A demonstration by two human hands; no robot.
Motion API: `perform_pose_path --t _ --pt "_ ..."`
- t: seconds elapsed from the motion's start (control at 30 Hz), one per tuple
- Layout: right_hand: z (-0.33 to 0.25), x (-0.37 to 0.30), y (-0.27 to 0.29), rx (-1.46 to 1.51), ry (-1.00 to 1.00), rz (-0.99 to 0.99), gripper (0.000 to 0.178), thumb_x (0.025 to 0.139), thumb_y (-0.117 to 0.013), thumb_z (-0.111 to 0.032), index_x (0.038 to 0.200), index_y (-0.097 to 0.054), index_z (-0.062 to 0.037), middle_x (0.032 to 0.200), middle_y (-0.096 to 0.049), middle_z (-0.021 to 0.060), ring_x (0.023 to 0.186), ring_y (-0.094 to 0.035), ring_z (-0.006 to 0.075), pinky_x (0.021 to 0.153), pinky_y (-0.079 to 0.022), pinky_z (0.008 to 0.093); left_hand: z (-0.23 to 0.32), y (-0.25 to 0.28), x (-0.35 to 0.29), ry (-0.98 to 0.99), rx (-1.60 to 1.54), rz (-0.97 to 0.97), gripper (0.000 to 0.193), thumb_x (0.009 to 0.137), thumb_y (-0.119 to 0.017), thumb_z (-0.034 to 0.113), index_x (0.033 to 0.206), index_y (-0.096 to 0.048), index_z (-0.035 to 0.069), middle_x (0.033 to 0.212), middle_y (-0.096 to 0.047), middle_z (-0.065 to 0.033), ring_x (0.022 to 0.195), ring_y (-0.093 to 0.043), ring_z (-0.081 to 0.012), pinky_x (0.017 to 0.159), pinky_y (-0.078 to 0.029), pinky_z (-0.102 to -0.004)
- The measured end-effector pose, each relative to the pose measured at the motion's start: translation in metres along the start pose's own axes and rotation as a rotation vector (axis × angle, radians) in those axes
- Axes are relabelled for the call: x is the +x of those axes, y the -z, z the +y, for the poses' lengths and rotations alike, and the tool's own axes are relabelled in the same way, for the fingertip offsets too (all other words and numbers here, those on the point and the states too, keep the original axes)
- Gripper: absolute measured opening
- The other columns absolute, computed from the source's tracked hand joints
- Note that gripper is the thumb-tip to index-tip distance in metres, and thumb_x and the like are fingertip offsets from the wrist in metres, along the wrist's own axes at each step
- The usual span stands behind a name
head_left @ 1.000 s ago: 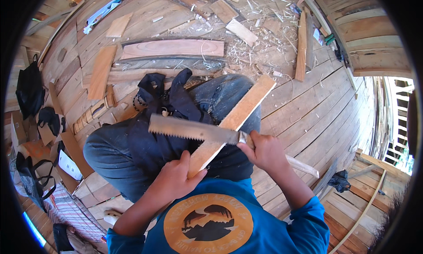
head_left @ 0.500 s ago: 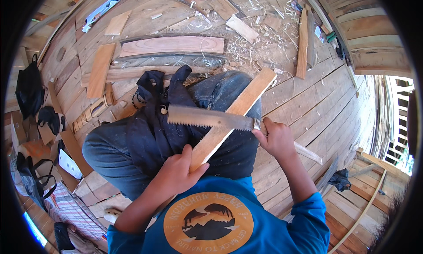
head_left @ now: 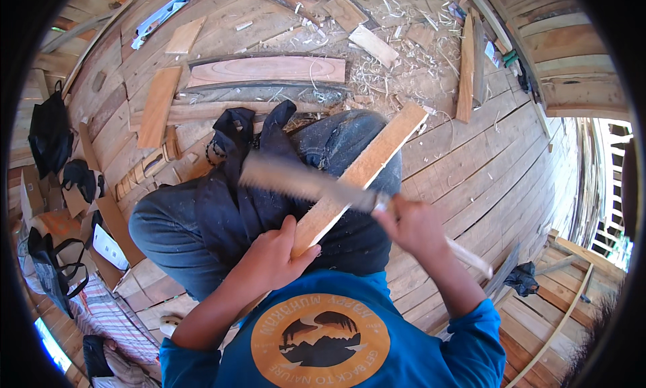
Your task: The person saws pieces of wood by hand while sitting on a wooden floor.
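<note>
A light strip of wood (head_left: 377, 156) slants across my lap, its far end past my right knee. Near its lower end my left hand (head_left: 272, 253) is closed around it. My right hand (head_left: 412, 226) grips a handsaw (head_left: 289, 177) by the handle, most of which the hand hides; a pale length of it sticks out behind my wrist. The saw's blade crosses over the middle of the strip and points left, smeared by motion. Whether its teeth touch the wood I cannot tell. Dark cloth (head_left: 235, 206) lies bunched over my lap.
Ahead on the plank floor lie a long board (head_left: 269, 70), a brown board (head_left: 159, 107) and scattered wood shavings (head_left: 397, 85). Another plank (head_left: 465, 68) lies at the far right. To the left are a cardboard box (head_left: 118, 230) and black bags (head_left: 50, 136).
The saw has shifted slightly left and down along with my right hand, its blade now tilted more and blurred. My left hand and the strip hold nearly the same place.
</note>
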State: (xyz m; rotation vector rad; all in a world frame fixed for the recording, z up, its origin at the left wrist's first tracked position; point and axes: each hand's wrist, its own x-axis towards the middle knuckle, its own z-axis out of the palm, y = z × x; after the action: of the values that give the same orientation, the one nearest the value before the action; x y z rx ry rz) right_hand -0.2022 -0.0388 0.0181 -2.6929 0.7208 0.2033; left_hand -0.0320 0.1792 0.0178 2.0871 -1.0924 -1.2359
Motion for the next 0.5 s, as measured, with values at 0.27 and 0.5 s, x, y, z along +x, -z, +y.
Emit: perform_pose_path --t 0.27,0.5 --pt "0.063 0.02 0.011 -0.003 -0.235 0.069 0.052 0.088 -0.056 -0.054 0.077 -0.055 -0.0036 0.059 -0.059 0.0187 0.056 -0.062 0.038 0.05 -0.049 0.0461 0.011 0.008 0.001 0.137 -0.061 -0.123 0.055 0.087 -0.063 0.033 0.112 -0.041 -0.011 0.084 -0.06 -0.0346 0.085 -0.062 -0.0489 0.071 -0.05 -0.0483" --pt "0.015 0.003 0.002 0.055 -0.011 -0.135 0.068 0.073 -0.067 -0.065 0.087 -0.054 0.0 0.062 -0.06 0.019 0.061 -0.063 0.0392 0.055 -0.051 0.0448 0.001 -0.001 -0.004 0.147 -0.028 -0.083 0.057 0.086 -0.064 0.036 0.112 -0.042 -0.009 0.09 -0.061 -0.0341 0.088 -0.061 -0.0483 0.075 -0.049 -0.0475"
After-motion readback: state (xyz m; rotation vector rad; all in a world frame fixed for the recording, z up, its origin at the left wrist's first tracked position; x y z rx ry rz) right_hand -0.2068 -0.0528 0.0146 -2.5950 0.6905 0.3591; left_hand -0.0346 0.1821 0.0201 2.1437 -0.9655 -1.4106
